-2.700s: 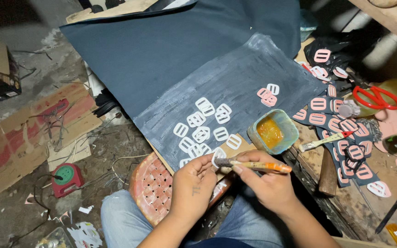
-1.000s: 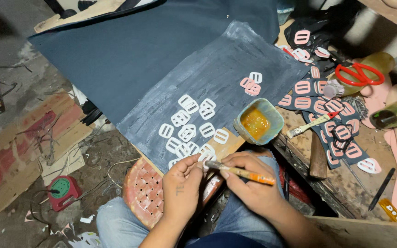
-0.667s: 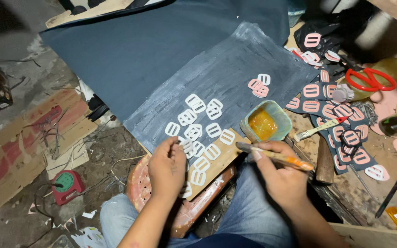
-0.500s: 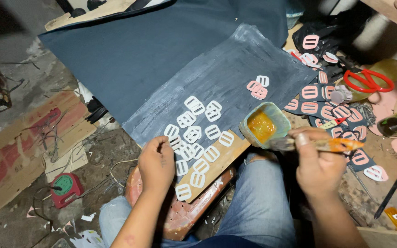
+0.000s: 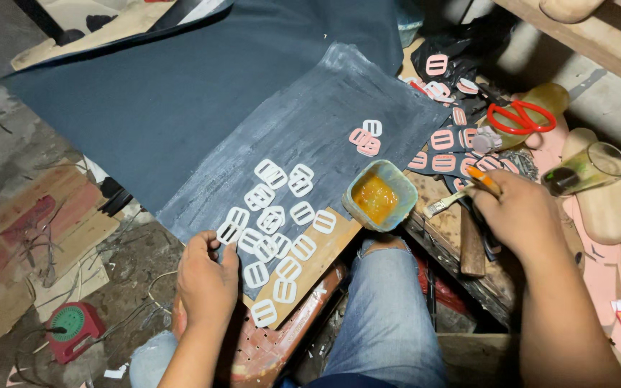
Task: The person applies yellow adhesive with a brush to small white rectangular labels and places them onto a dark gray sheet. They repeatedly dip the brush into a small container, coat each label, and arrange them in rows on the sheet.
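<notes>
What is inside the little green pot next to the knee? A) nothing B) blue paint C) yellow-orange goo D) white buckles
C: the small green pot holds a thick yellow-orange liquid, while the white buckle pieces lie outside it on the dark sheet.

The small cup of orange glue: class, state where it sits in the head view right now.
The glue cup sits right of centre, on the near edge of the grey-painted sheet, between the white buckle pieces and the right hand, just above the person's knee.
</notes>
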A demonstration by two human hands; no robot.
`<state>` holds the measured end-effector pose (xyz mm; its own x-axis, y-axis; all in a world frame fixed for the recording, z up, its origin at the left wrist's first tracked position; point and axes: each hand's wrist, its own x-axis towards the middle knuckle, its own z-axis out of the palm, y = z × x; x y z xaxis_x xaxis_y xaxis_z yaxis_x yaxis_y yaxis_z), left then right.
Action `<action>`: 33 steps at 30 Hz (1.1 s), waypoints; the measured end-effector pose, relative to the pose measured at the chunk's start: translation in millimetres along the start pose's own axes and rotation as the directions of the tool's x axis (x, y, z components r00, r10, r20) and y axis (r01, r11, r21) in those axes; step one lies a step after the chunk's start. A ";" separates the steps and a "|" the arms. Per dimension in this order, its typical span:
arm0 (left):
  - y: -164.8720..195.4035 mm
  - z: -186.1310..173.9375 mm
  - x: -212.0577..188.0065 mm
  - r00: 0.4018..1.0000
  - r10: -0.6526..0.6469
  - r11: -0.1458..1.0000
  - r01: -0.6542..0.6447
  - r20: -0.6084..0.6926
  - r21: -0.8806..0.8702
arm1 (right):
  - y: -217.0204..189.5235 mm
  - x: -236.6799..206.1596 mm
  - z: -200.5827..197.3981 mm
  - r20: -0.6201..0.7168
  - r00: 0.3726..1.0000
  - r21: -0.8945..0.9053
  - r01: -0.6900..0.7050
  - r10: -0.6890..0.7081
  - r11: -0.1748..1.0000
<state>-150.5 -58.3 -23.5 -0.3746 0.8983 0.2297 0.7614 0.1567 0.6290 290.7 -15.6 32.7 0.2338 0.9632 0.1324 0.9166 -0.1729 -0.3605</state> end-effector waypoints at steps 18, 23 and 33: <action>0.0 3.5 0.6 0.981 0.150 0.988 -0.145 -0.120 0.051 | -107.5 146.0 95.6 0.369 0.908 0.091 0.180 -0.201 0.980; 21.8 -1.1 -6.0 0.944 0.206 0.975 -0.220 -0.257 -0.029 | -104.4 154.4 104.3 0.476 0.860 0.049 0.180 -0.182 0.982; 63.1 2.5 -36.7 0.980 -0.055 0.897 0.132 0.189 -0.423 | -129.4 122.0 61.2 0.090 0.838 0.139 0.524 -0.538 0.840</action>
<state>-87.3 -80.4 5.9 -0.3092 0.9496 0.0505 0.4097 0.0851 0.9083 180.8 136.8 38.9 -0.3260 0.9191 0.2212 0.8475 0.3878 -0.3623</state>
